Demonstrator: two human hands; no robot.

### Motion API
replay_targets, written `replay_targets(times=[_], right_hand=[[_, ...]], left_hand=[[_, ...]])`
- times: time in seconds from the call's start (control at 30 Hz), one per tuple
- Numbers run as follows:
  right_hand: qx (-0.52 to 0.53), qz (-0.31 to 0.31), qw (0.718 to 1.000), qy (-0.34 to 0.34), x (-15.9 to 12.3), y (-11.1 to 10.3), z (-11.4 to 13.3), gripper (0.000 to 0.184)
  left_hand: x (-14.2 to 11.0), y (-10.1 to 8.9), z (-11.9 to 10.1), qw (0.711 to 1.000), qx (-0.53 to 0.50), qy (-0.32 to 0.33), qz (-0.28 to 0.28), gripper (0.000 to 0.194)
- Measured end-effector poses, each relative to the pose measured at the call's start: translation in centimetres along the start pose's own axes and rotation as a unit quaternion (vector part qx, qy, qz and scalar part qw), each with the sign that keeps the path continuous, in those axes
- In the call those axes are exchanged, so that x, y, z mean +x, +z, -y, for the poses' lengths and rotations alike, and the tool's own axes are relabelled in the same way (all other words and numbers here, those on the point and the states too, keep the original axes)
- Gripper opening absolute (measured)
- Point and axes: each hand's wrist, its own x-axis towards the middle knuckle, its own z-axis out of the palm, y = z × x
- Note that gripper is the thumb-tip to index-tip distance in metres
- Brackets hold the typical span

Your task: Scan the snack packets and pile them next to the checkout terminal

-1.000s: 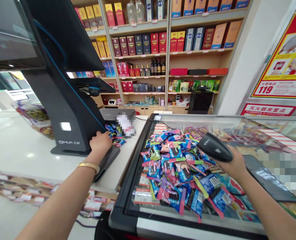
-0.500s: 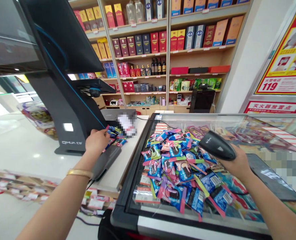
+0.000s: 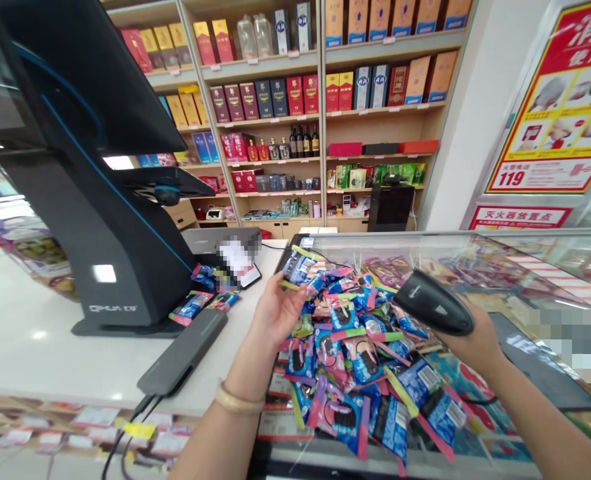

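Note:
My left hand (image 3: 278, 310), with a bracelet at its wrist, pinches a small blue snack packet (image 3: 300, 265) with yellow-green ends over the far left of the pile. The packet's printed side faces me. Wrapped around the grip of a black barcode scanner (image 3: 435, 303) is my right hand (image 3: 480, 340); its fingers are mostly hidden behind the scanner. Between the hands lies a heap of similar blue, pink and green snack packets (image 3: 348, 353) on the glass counter top (image 3: 320, 460). Several more packets (image 3: 192, 305) lie by the foot of the till.
A black till stand (image 3: 140, 267) with screens rises on the left. Before it, a grey cabled box (image 3: 185, 353) lies on the white counter (image 3: 40, 360). A dark tablet-like slab (image 3: 540, 360) lies beyond my right wrist. Stocked shelves (image 3: 270, 120) fill the back wall.
My left hand has moved right, from the packets by the till to the pile's far left edge, and now holds a packet there. The scanner stays nearly in place. The view has shifted slightly.

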Motion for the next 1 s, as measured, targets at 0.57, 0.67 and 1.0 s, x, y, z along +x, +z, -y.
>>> replay_targets(times=[0.57, 0.67, 1.0], right_hand=[[-0.001, 0.083, 0.995, -0.053, 0.3, -0.1, 4.2, 0.015], [-0.017, 0.103, 0.993, -0.058, 0.6, 0.0, 4.4, 0.007], [-0.006, 0.097, 0.994, -0.057, 0.4, 0.2, 4.3, 0.007]], left_hand=[[0.7, -2.6, 4.7, 0.950, 0.230, 0.186, 0.100, 0.059], [0.8, -2.7, 5.0, 0.944, 0.250, 0.193, 0.101, 0.066], [1.0, -3.0, 5.3, 0.936, 0.269, 0.198, 0.107, 0.067]])
